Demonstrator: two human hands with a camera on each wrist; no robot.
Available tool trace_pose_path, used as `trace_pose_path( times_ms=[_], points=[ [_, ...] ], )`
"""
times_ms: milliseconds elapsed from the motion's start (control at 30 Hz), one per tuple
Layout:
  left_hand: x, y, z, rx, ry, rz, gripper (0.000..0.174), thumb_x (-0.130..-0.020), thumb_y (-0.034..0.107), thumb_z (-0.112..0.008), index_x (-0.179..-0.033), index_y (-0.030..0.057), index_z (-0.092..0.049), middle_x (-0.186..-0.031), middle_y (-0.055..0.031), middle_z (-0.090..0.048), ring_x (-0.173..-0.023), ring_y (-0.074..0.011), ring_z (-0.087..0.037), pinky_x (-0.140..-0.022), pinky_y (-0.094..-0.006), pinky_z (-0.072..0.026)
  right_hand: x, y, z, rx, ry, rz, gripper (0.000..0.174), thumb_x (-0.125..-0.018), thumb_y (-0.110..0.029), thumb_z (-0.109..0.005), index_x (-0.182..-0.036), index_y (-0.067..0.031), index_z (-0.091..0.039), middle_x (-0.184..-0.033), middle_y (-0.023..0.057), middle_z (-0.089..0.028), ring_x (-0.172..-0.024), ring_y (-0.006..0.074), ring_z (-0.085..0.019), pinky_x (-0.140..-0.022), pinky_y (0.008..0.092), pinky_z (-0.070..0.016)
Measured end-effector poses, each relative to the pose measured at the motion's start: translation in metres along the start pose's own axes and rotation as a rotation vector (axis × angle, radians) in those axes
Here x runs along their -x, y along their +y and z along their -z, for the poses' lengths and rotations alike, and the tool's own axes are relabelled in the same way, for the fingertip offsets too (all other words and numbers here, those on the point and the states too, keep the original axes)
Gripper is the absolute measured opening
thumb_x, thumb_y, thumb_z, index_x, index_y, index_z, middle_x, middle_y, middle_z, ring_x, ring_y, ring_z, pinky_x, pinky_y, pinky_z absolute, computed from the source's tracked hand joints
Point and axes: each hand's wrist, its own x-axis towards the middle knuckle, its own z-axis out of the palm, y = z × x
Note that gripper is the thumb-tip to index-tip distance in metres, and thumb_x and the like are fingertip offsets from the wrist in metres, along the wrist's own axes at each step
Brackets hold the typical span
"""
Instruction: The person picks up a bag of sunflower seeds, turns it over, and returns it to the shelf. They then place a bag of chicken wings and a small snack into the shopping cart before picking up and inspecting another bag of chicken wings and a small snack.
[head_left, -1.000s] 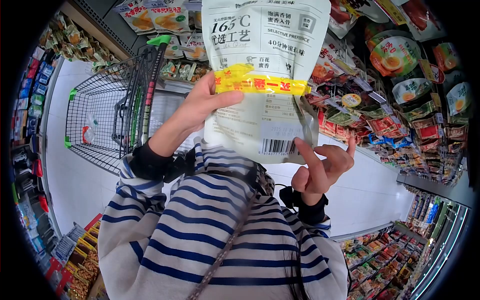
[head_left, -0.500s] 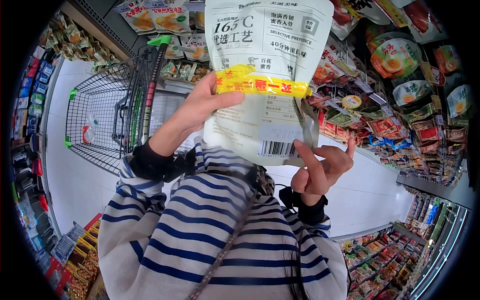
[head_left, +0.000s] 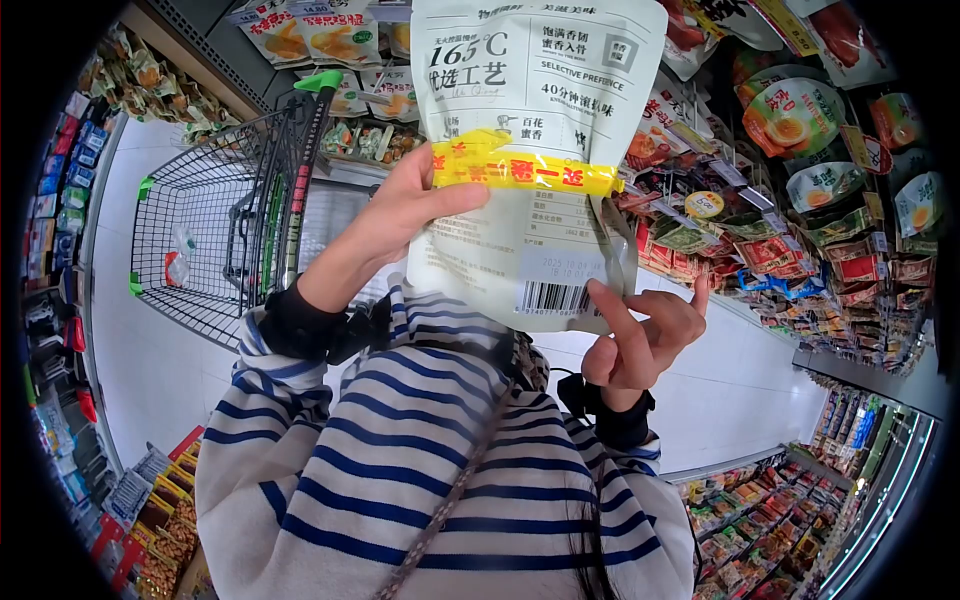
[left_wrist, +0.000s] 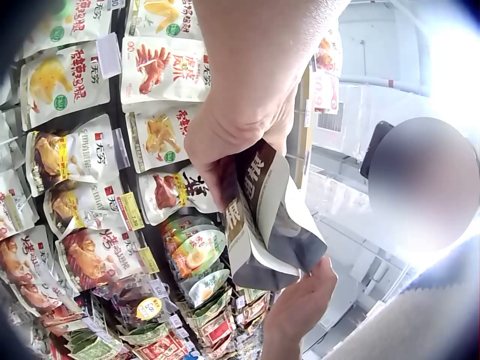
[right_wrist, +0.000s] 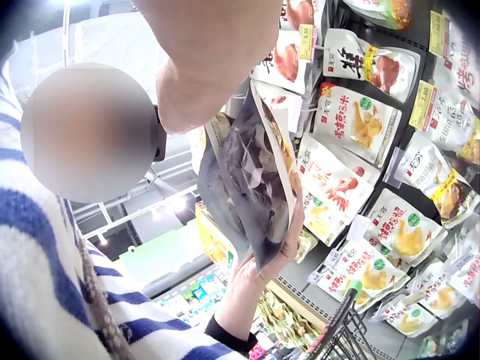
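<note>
In the head view a white food pouch [head_left: 480,240], printed with Chinese text and a barcode, is held up before the chest with its printed back facing the camera. A yellow printed tape [head_left: 540,176] runs across its middle. The left hand [head_left: 415,205] grips the pouch's left edge, thumb on the front and the other fingers hidden behind. At the lower right corner, the right hand [head_left: 650,335] has its index fingertip at the barcode; its other fingers are spread or bent beside the pouch. From below, the left wrist view shows the pouch's folded grey bottom [left_wrist: 289,247].
A wire shopping cart [head_left: 210,220] with green corners stands on the left, a small plastic-wrapped item [head_left: 178,268] inside. Hanging food packets [head_left: 790,115] fill racks at the right. More packets [head_left: 290,35] hang ahead. A low display of packets [head_left: 760,525] lies at the lower right.
The pouch has shifted very slightly right and tilted a little since a second ago. Both hands keep nearly the same place; over the last half second hardly anything moves.
</note>
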Motion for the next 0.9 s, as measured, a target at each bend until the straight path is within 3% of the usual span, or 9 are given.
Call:
trace_pose_path(
  times_ms=[900],
  points=[
    [0.0013, 0.0020, -0.0039, -0.003, 0.004, 0.002, 0.053, -0.073, 0.010, -0.065, -0.116, -0.0048, -0.038, -0.108, -0.0116, -0.053, -0.095, -0.0146, -0.053, -0.083, -0.0274, -0.0430, 0.0020, 0.0007, 0.0010, -0.005, -0.021, -0.007, 0.028, -0.077, -0.029, -0.044, -0.088, -0.0160, -0.066, -0.078, 0.0014, -0.043, -0.074, 0.0158, -0.044, -0.098, 0.0450, -0.0212]
  ],
)
